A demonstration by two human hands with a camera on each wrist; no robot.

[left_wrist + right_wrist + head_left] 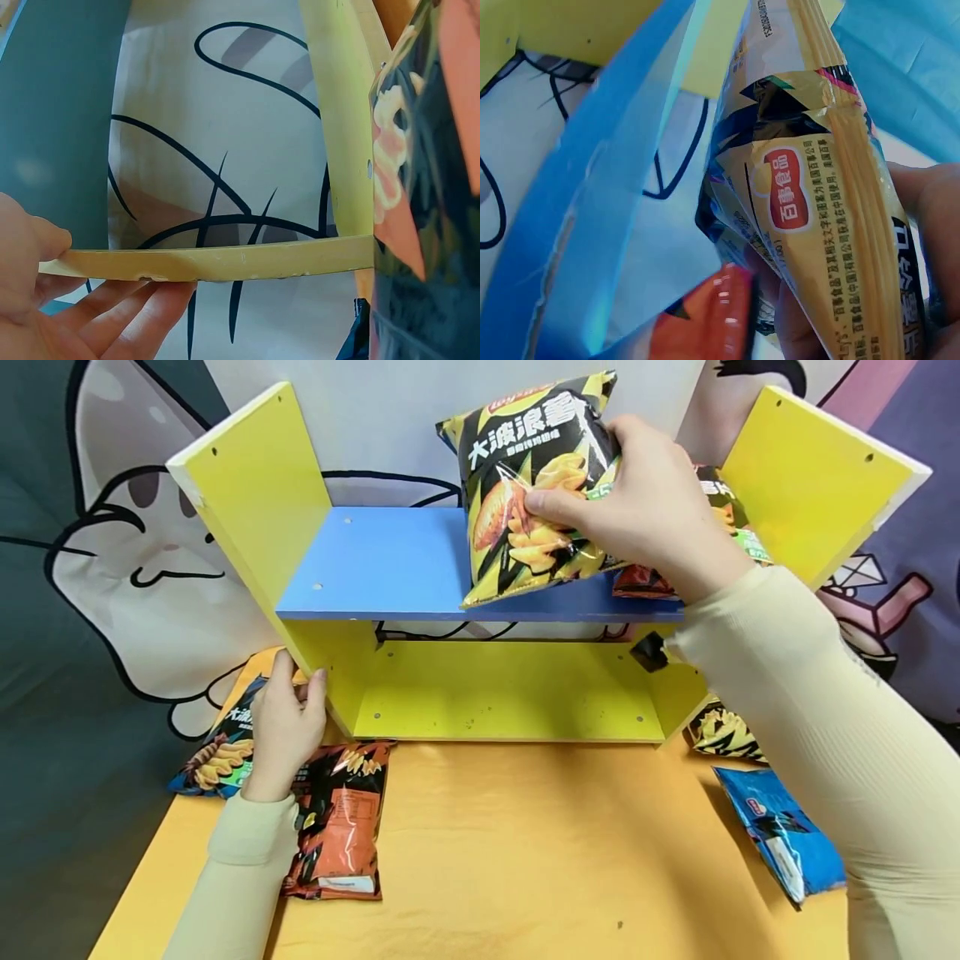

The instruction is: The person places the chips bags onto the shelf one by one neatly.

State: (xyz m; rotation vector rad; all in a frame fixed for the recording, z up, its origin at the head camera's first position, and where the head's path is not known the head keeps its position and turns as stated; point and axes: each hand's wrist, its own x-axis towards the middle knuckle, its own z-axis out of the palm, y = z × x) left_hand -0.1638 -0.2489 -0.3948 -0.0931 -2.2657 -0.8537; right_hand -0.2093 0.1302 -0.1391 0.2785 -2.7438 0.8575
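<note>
Your right hand grasps one black and yellow chip bag by its right side, thumb on the printed front and fingers behind. You hold that bag up, tilted, at the blue shelf, its lower corner overlapping the shelf's front edge in the head view; whether it touches the shelf, you cannot tell.

Your left hand grips the front edge of the left side panel, low down, with thumb and fingers on opposite sides.

The yellow shelf unit stands upright on the table. At the blue shelf's right end, partly behind your right hand, black, yellow and red packaging shows; you cannot count the bags there.

Four more bags lie on the table, two each side: a blue and black bag and a red and black bag by the left edge, a striped bag at the unit's right front corner, and a blue bag near the right edge.
</note>
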